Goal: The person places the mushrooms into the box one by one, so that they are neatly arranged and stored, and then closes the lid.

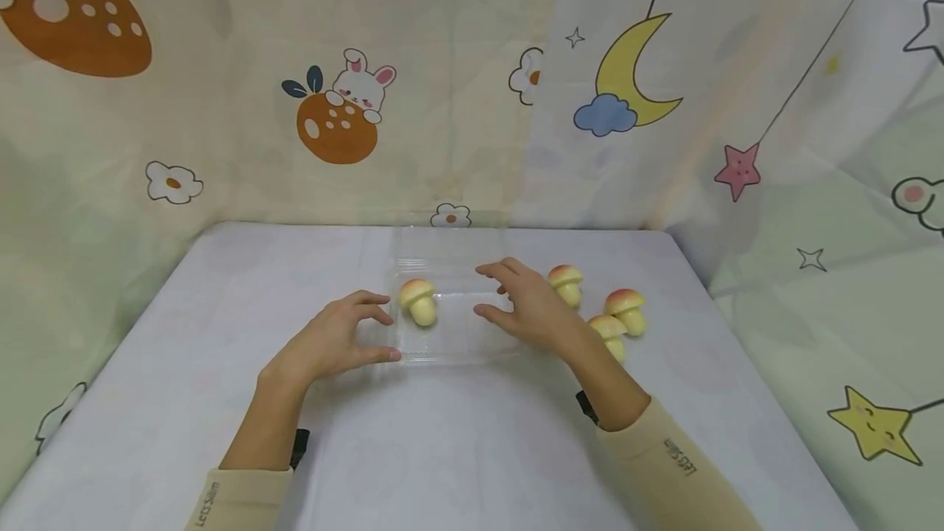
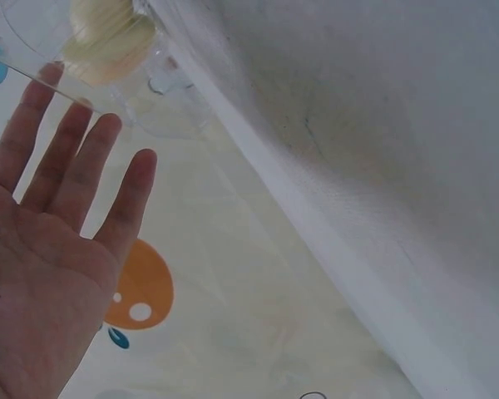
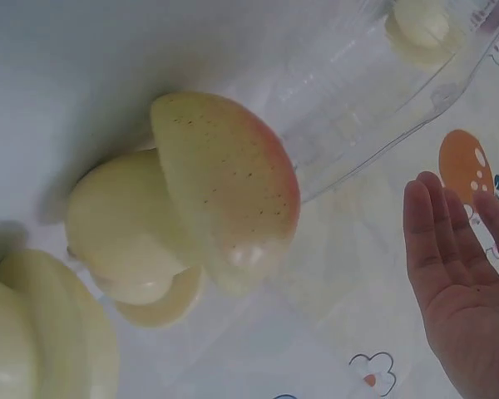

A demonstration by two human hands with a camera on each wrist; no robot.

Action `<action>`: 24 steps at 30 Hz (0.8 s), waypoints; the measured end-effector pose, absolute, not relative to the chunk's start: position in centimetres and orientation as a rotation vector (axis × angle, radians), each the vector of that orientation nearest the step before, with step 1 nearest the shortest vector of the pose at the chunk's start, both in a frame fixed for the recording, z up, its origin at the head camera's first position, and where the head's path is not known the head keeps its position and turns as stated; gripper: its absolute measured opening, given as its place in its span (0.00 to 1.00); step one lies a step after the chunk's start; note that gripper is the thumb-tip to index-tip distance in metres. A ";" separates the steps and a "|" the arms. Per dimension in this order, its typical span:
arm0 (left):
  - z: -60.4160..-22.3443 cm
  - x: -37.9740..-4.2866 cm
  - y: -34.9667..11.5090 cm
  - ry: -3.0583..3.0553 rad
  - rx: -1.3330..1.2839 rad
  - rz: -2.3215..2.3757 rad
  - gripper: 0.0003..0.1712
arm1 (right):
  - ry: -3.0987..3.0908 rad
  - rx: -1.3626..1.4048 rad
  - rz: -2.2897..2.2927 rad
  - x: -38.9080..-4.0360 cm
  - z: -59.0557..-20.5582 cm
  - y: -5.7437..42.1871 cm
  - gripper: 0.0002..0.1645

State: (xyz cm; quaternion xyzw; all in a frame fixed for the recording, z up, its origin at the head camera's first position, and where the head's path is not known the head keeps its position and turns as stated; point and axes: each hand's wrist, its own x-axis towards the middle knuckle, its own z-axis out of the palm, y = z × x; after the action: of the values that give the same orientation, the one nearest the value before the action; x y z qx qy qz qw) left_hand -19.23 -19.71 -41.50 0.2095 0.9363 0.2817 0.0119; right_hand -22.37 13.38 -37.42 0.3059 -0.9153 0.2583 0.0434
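Observation:
A clear plastic box (image 1: 460, 344) lies in the middle of the table, its transparent lid (image 1: 450, 248) folded back toward the wall. One toy mushroom (image 1: 419, 301), cream with a reddish cap, sits in the box's left part. My left hand (image 1: 328, 340) is at the box's left side, thumb and fingers spread and fingertips right at the rim. In the left wrist view, the fingers (image 2: 87, 170) are extended near the box edge. Over the box's right side hovers my right hand (image 1: 542, 310), thumb apart from the fingers, holding nothing.
Three more mushrooms lie right of the box: one (image 1: 566, 283) just beyond my right hand, one (image 1: 625, 310) farther right, and one (image 1: 609, 334) partly behind my forearm. A white cloth covers the table (image 1: 442, 449). Printed curtains (image 1: 457, 121) hang behind it and at both sides.

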 end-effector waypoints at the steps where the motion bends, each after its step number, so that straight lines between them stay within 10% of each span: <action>1: -41.5 -19.2 -19.7 2.921 0.654 0.879 0.32 | -2.798 0.932 0.791 -22.3 -37.4 13.5 0.33; 24: -41.5 -19.3 -19.7 2.901 0.636 0.878 0.33 | -2.794 0.855 0.836 -22.2 -36.9 17.3 0.31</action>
State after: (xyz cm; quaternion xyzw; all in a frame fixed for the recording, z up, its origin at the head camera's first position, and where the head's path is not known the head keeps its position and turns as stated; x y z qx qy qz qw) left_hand -19.29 -19.75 -41.51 0.2053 0.9365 0.2834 0.0222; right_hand -22.21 17.28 -36.94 0.2809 -0.9181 0.2749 0.0512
